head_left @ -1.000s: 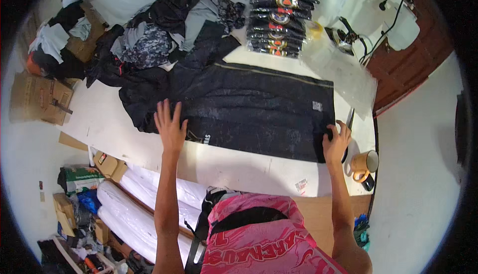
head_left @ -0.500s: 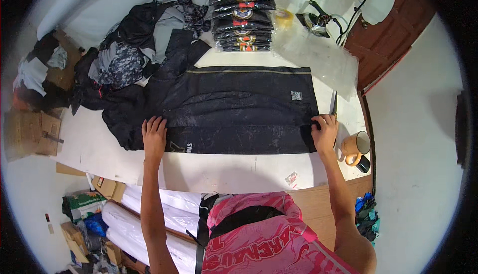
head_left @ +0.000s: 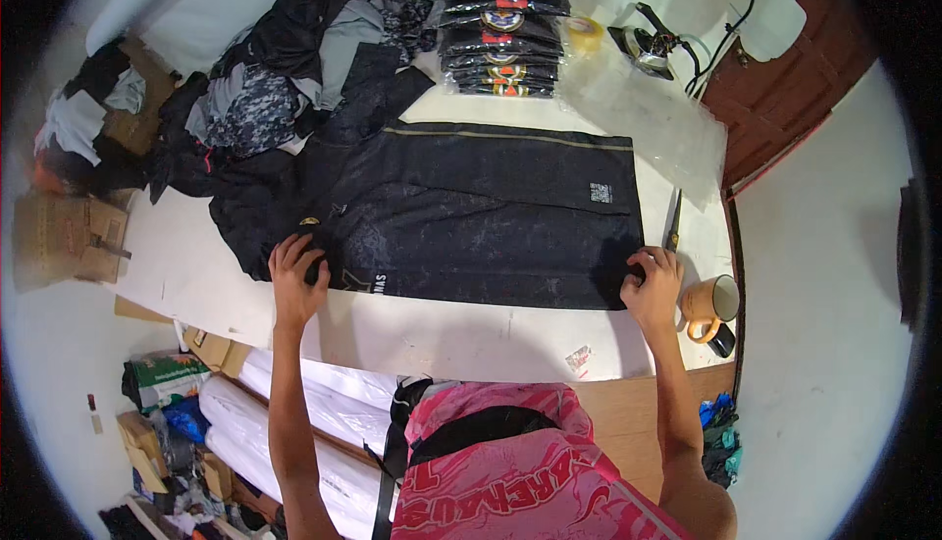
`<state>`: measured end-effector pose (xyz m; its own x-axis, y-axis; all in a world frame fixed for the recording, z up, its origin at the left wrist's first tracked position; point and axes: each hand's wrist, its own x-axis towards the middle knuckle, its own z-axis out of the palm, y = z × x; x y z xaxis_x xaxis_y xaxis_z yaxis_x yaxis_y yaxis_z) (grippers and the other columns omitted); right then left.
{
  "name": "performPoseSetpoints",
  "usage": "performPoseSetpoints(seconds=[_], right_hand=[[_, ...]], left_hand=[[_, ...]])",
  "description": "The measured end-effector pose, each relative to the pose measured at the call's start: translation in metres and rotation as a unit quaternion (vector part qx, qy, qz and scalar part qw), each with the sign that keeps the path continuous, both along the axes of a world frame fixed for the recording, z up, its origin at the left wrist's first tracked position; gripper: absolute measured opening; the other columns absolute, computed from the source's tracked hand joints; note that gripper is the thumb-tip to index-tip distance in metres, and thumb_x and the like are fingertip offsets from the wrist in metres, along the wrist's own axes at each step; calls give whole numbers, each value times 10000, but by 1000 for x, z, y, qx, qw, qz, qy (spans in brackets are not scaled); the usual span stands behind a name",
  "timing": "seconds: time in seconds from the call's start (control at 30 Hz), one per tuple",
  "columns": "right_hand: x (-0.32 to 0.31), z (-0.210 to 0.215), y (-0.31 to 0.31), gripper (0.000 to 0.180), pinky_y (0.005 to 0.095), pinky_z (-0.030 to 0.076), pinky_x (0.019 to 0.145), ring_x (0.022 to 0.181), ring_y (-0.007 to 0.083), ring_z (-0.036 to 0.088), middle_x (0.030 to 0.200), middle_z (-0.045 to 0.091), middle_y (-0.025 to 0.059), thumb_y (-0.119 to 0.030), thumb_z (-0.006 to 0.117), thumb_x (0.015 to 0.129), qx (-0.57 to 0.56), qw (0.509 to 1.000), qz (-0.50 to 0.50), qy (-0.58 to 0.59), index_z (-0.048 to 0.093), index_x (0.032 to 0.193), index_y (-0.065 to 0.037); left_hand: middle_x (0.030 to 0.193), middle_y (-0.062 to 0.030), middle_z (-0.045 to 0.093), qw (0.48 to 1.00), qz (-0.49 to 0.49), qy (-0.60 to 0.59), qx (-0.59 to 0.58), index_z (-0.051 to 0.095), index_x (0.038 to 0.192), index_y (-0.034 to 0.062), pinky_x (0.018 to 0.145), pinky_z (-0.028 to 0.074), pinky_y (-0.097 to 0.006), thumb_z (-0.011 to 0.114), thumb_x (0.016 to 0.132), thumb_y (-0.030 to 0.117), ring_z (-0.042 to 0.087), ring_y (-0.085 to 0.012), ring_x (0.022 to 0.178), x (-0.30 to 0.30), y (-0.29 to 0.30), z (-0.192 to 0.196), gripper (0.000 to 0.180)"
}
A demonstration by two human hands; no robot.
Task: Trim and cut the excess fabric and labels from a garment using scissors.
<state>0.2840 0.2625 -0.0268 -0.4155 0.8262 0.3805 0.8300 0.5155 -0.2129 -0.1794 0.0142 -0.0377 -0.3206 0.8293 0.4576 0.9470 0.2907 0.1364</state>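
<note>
Head view shows folding under way: left hand and right hand pinch the black shirt near edge; next, lifting it evenly over.

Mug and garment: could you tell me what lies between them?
In the head view, the right hand on the garment corner lies between; the mug sits just right of it.

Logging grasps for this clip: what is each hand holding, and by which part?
Both grip the dark garment at its near edge: left hand at the left corner, right hand at the right corner.
</note>
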Motion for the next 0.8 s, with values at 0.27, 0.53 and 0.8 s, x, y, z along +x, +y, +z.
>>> performPoseSetpoints(seconds=[0.27,0.53,0.8], right_hand=[[-153,-28,-40,576,532,254,1084,1325,407,342,1391,410,252,-452,596,856,-13,981,184,64,564,1238,-22],[-52,-51,-2,807,511,185,1120,1386,391,248,1467,306,263,-551,548,857,-21,999,-28,-42,376,1396,23],[-100,-37,8,691,541,86,1134,1407,380,195,1467,298,257,-506,510,901,-69,998,14,8,427,1361,3]], left_hand=[[1372,-174,473,983,-172,-67,-5,575,1247,75,1081,288,-490,614,885,270,400,-347,1303,98,116,-13,412],[1463,-192,357,996,-8,-33,-83,472,1370,100,1108,214,-526,534,915,441,309,-384,1358,39,78,-44,573],[1348,-230,475,992,82,-95,-6,496,1322,33,1055,307,-508,521,933,396,436,-396,1257,-30,81,-45,533]])
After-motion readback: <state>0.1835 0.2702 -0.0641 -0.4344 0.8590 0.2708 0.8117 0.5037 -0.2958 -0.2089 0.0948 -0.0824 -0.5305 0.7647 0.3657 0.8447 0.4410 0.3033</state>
